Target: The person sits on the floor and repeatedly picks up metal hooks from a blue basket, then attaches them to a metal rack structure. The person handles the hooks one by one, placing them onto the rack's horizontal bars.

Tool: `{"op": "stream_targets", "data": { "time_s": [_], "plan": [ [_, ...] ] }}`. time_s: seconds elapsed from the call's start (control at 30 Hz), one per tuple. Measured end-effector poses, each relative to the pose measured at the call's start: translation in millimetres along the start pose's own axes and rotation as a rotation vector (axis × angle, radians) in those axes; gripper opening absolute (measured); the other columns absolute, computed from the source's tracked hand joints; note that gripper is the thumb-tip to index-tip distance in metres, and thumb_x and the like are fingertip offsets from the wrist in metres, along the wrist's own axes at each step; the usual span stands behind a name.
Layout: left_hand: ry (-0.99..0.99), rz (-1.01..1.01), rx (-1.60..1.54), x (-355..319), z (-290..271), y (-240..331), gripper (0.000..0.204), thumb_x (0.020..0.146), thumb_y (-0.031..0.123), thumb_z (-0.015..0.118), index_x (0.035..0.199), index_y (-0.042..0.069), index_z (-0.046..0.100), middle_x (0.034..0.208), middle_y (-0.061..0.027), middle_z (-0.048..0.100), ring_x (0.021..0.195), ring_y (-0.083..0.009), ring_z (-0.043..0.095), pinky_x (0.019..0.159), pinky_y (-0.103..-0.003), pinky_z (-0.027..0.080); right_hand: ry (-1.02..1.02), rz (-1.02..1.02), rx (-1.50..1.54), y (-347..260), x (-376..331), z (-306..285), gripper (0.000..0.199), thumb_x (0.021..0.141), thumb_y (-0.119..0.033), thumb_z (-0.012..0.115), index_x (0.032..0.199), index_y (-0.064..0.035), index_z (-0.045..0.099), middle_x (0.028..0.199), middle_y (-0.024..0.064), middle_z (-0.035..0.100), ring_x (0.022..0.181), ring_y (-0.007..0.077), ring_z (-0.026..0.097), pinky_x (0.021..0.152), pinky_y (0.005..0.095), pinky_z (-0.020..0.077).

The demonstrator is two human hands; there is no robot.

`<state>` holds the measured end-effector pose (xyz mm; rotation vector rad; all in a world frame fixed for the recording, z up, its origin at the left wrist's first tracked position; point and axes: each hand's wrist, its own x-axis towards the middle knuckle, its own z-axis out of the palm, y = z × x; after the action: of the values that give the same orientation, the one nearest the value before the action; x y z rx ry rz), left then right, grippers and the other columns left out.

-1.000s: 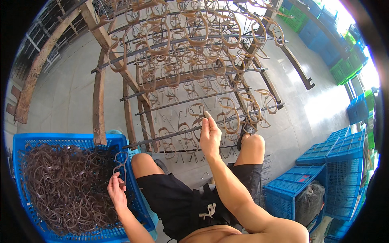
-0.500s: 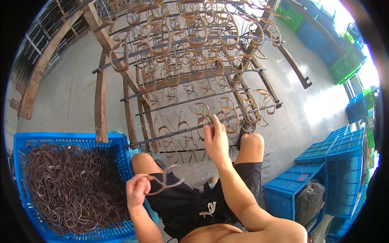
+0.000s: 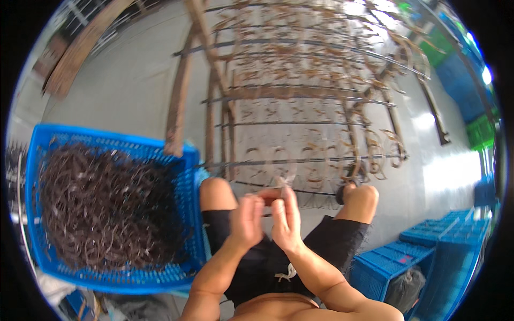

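Observation:
In front of my lap, my left hand (image 3: 248, 218) and my right hand (image 3: 286, 219) meet with closed fingers, their tips almost touching. A thin, pale, curved strap loop (image 3: 285, 179) sits at the fingertips, its outline smeared by motion. Both hands appear to grip it. Just beyond stands a rack with dark rods (image 3: 321, 160), on which many tan, looped straps (image 3: 373, 155) hang in rows. To my left, a blue plastic basket (image 3: 115, 134) holds a heap of dark brown, tangled strap loops (image 3: 101, 208).
Worn wooden posts (image 3: 178, 107) carry the rack's rods. Stacked blue crates (image 3: 393, 262) stand at the lower right, one with a dark plastic bag (image 3: 405, 289) in it. Green crates (image 3: 480, 132) are farther right. My bent knees (image 3: 218, 193) lie close to the basket and the rack.
My left hand has moved right with the strap loop, and my right hand has drawn back from the rack to meet it. The view has shifted, so the basket and rack appear elsewhere.

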<state>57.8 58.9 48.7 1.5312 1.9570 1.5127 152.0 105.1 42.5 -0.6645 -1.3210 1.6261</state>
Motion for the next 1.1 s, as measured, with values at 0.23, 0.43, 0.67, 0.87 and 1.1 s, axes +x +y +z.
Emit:
{"op": "stream_targets", "data": {
  "time_s": [0.23, 0.43, 0.67, 0.87, 1.1],
  "plan": [
    [0.408, -0.267, 0.464, 5.3, -91.3, -151.1, 0.019, 0.088, 0.020, 0.053, 0.084, 0.001, 0.053, 0.073, -0.0141, 0.054, 0.068, -0.0315, 0.054, 0.061, -0.038, 0.043, 0.366, -0.064, -0.202, 15.3, 29.2, -27.0, 0.034, 0.095, -0.008, 0.036, 0.128, 0.0027, 0.037, 0.058, -0.0015, 0.042, 0.046, 0.0051, 0.039, 0.043, 0.0190, 0.0357],
    [-0.216, -0.446, 1.346, 16.3, -117.2, -260.6, 0.043, 0.077, 0.015, 0.061, 0.119, 0.011, 0.050, 0.126, -0.0150, 0.040, 0.112, -0.0343, 0.039, 0.088, -0.044, 0.036, 0.555, -0.011, -0.122, 34.1, 52.1, -24.4, 0.030, 0.097, -0.014, 0.040, 0.124, -0.0039, 0.045, 0.059, -0.0017, 0.044, 0.048, 0.0059, 0.044, 0.045, 0.0216, 0.0404],
    [-0.212, -0.467, 1.271, 37.7, -127.2, -276.8, 0.037, 0.078, 0.007, 0.057, 0.115, 0.008, 0.054, 0.108, -0.0142, 0.056, 0.100, -0.0301, 0.050, 0.089, -0.044, 0.032, 0.625, 0.079, -0.191, 48.5, 70.4, -10.3, 0.030, 0.097, -0.015, 0.039, 0.121, 0.0020, 0.044, 0.056, 0.0009, 0.049, 0.045, 0.0076, 0.046, 0.043, 0.0228, 0.0400],
    [0.010, -0.313, 0.845, 41.2, -158.9, -228.2, 0.023, 0.084, 0.011, 0.058, 0.106, 0.005, 0.056, 0.092, -0.0117, 0.062, 0.081, -0.0255, 0.058, 0.077, -0.038, 0.039, 0.649, 0.123, 0.122, 41.7, 76.1, 1.9, 0.028, 0.097, -0.017, 0.039, 0.117, 0.0012, 0.047, 0.053, 0.0001, 0.046, 0.042, 0.0072, 0.041, 0.040, 0.0227, 0.0371],
    [0.264, -0.808, -0.408, 11.2, -173.0, -167.0, 0.021, 0.084, 0.010, 0.063, 0.104, 0.010, 0.056, 0.077, 0.0024, 0.053, 0.059, -0.0053, 0.046, 0.050, -0.019, 0.038, 0.645, 0.136, 0.251, 39.9, 84.3, -2.5, 0.032, 0.095, -0.018, 0.043, 0.121, 0.0005, 0.047, 0.051, -0.0016, 0.043, 0.040, 0.0068, 0.039, 0.039, 0.0228, 0.0360]
  ]
}}
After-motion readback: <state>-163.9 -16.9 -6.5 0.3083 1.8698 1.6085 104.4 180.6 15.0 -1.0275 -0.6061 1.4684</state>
